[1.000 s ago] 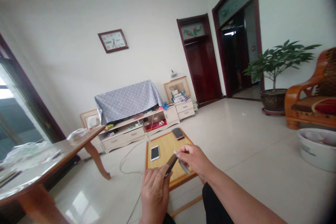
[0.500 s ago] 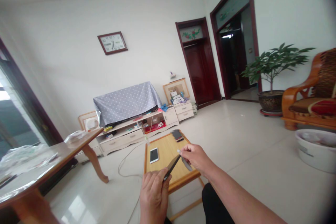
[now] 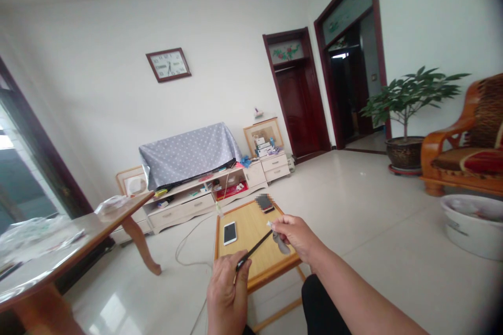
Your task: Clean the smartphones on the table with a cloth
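Observation:
My left hand (image 3: 228, 285) is closed around the near end of a thin, flat black object (image 3: 257, 246), seen almost edge-on; its exact kind cannot be made out. The object slants up and away over a small wooden table (image 3: 257, 269). At its far end, my right hand (image 3: 293, 233) pinches a grey cloth (image 3: 281, 243), whose loose part hangs below the fingers. Whether the cloth touches the object is hard to tell. A white phone with a dark screen (image 3: 230, 233) lies on the left of the tabletop. Another dark phone (image 3: 266, 202), partly pixelated, lies at the far right.
A small clear bottle (image 3: 219, 209) stands at the table's far left corner. Left is a larger table (image 3: 98, 225) with plastic bags. A cable (image 3: 181, 251) runs across the floor. Behind is a low cabinet (image 3: 183, 214); a white tub (image 3: 471, 227) and a wooden sofa (image 3: 440, 141) are right.
My left hand has tilted the black object, so its face no longer shows and only a thin edge is visible. The grey cloth hangs more openly below my right hand.

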`<state>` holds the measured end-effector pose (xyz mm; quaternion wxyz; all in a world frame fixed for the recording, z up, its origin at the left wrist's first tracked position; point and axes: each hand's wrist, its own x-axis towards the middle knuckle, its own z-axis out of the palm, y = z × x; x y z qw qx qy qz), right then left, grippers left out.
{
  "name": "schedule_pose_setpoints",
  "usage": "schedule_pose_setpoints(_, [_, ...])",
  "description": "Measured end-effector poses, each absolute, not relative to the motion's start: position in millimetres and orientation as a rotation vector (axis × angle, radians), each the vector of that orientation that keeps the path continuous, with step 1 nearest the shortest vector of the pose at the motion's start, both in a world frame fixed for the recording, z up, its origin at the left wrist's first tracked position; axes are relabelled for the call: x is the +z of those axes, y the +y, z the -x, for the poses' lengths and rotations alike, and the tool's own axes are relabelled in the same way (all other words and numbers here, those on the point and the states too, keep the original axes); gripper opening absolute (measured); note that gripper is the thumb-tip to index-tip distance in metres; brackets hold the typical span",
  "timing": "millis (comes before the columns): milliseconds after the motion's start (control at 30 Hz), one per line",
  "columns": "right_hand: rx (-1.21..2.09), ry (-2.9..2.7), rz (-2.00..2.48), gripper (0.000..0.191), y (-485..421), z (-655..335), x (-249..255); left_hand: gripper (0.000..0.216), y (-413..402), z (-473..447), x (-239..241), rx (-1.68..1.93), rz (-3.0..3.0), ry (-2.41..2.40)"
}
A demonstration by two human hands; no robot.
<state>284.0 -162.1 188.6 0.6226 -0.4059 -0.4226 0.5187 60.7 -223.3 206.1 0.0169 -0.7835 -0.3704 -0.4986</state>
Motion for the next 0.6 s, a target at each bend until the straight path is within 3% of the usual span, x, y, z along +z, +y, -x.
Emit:
schedule_pose_setpoints(433, [1.363,-0.937,0.662,0.042,-167,-271,173,0.039,-215,-64,203,-2.449,2.031,-1.745])
schedule_pose_setpoints(600, [1.392,-1.036,0.648,0.047,-173,-266,172,0.038,-219,-69,205,-2.503,1.994,-1.822])
